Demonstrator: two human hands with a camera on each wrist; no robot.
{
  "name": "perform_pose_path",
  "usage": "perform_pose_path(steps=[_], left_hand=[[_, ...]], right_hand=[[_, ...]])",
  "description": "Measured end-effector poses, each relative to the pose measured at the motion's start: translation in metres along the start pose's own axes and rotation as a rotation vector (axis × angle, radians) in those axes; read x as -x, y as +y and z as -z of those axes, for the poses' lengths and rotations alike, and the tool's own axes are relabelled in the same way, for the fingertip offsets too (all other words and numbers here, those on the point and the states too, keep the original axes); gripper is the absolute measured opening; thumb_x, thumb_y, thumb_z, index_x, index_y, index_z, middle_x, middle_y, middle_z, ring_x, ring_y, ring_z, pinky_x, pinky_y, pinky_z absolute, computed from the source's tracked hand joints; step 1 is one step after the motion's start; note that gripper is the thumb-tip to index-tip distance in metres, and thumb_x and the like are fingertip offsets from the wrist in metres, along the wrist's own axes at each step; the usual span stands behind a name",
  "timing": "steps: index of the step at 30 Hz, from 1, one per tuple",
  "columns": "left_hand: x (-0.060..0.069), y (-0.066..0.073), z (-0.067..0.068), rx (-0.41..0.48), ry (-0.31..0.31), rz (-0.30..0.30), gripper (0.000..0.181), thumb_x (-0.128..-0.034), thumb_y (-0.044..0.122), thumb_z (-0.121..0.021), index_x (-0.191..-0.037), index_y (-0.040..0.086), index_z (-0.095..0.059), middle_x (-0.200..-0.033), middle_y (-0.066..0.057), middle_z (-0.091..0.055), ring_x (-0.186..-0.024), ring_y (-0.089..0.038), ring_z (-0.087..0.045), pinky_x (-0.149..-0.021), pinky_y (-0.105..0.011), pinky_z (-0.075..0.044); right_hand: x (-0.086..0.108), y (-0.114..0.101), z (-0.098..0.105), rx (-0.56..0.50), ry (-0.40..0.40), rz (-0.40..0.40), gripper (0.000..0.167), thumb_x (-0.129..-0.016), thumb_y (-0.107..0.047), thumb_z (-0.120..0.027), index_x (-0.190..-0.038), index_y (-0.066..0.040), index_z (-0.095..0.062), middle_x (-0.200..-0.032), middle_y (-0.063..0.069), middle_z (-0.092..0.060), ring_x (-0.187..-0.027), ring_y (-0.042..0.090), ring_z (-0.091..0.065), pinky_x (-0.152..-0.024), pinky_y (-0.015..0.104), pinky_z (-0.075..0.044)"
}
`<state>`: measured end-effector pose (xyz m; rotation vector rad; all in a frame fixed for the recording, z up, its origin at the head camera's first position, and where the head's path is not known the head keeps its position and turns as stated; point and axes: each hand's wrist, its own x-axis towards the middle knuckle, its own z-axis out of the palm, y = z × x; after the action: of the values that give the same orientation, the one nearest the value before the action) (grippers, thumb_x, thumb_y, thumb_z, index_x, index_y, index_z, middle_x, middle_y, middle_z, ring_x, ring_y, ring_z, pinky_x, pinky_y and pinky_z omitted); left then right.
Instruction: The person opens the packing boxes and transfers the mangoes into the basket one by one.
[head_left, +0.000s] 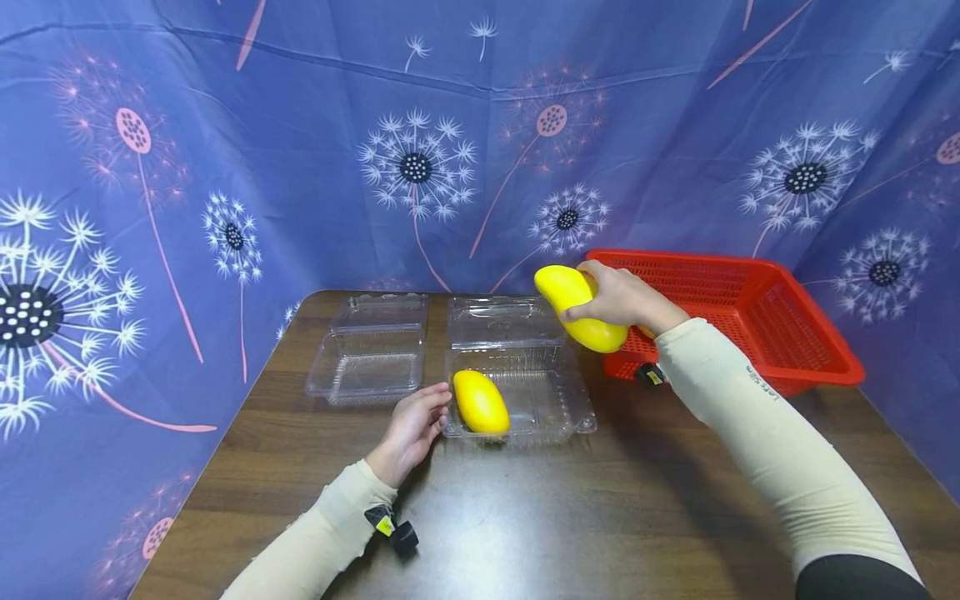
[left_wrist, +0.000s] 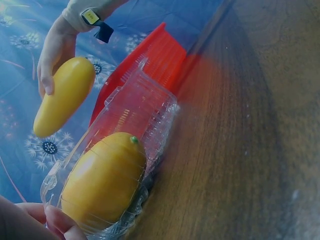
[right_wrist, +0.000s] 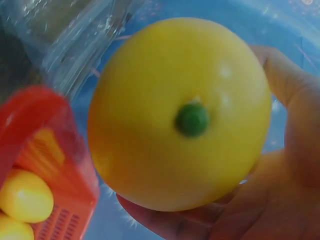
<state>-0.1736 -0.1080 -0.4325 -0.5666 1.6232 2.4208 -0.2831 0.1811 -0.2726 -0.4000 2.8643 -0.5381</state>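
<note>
My right hand (head_left: 618,296) grips a yellow mango (head_left: 577,308) in the air, between the red basket and the clear plastic clamshell box (head_left: 543,392). Its green stem end (right_wrist: 192,120) faces the right wrist camera. A second mango (head_left: 481,402) lies in the left part of that box, whose lid is folded back. At the box's left front corner, my left hand (head_left: 411,429) pinches the rim between thumb and fingers (left_wrist: 62,220). In the right wrist view, more yellow mangoes (right_wrist: 26,196) sit inside the red basket (head_left: 750,308).
Another open clear plastic box (head_left: 367,367) stands to the left on the brown wooden table (head_left: 600,517). A blue cloth (head_left: 300,125) with dandelion prints hangs behind the table. The red basket occupies the table's back right.
</note>
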Motion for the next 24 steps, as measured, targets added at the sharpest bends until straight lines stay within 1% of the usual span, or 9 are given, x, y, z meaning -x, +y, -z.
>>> perform_pose_path(steps=[3, 9, 17, 20, 24], left_hand=[[0.000, 0.000, 0.000, -0.007, 0.002, -0.002, 0.031, -0.0921, 0.000, -0.056, -0.122, -0.005, -0.054, -0.078, 0.005, -0.056, -0.063, -0.003, -0.047, -0.055, -0.012, -0.042], [0.001, 0.000, 0.001, -0.003, -0.012, -0.004, 0.034, -0.0923, 0.001, -0.056, -0.125, -0.008, -0.052, -0.080, 0.004, -0.056, -0.063, -0.003, -0.047, -0.056, -0.011, -0.042], [0.001, -0.002, 0.001, 0.005, -0.005, 0.000, 0.035, -0.0921, 0.000, -0.055, -0.125, -0.009, -0.051, -0.079, 0.005, -0.055, -0.062, -0.003, -0.047, -0.056, -0.012, -0.042], [0.001, -0.002, 0.001, 0.002, -0.005, -0.004, 0.034, -0.0922, 0.000, -0.055, -0.125, -0.009, -0.051, -0.079, 0.005, -0.055, -0.062, -0.004, -0.047, -0.056, -0.012, -0.042], [0.001, -0.002, 0.002, 0.002, -0.003, 0.000, 0.034, -0.0923, 0.000, -0.055, -0.125, -0.009, -0.051, -0.079, 0.005, -0.056, -0.063, -0.004, -0.047, -0.056, -0.012, -0.042]], right_hand=[[-0.004, 0.005, 0.004, -0.007, -0.002, -0.014, 0.086, -0.079, -0.044, -0.073, -0.143, -0.005, -0.032, -0.125, 0.023, -0.056, -0.091, 0.031, -0.064, -0.071, 0.039, -0.057], [-0.012, 0.014, 0.014, -0.013, -0.005, -0.040, 0.088, -0.080, -0.046, -0.072, -0.145, -0.003, -0.030, -0.132, 0.024, -0.051, -0.100, 0.035, -0.061, -0.080, 0.045, -0.056], [-0.016, 0.032, 0.025, -0.009, 0.000, -0.070, 0.092, -0.080, -0.049, -0.071, -0.145, 0.001, -0.029, -0.134, 0.027, -0.047, -0.105, 0.038, -0.056, -0.084, 0.049, -0.053], [-0.017, 0.040, 0.028, -0.014, -0.003, -0.093, 0.091, -0.081, -0.048, -0.070, -0.145, 0.002, -0.028, -0.134, 0.028, -0.046, -0.105, 0.039, -0.055, -0.084, 0.049, -0.053], [-0.018, 0.052, 0.029, -0.030, -0.005, -0.119, 0.091, -0.082, -0.048, -0.069, -0.145, 0.003, -0.027, -0.130, 0.028, -0.047, -0.099, 0.038, -0.057, -0.076, 0.045, -0.057]])
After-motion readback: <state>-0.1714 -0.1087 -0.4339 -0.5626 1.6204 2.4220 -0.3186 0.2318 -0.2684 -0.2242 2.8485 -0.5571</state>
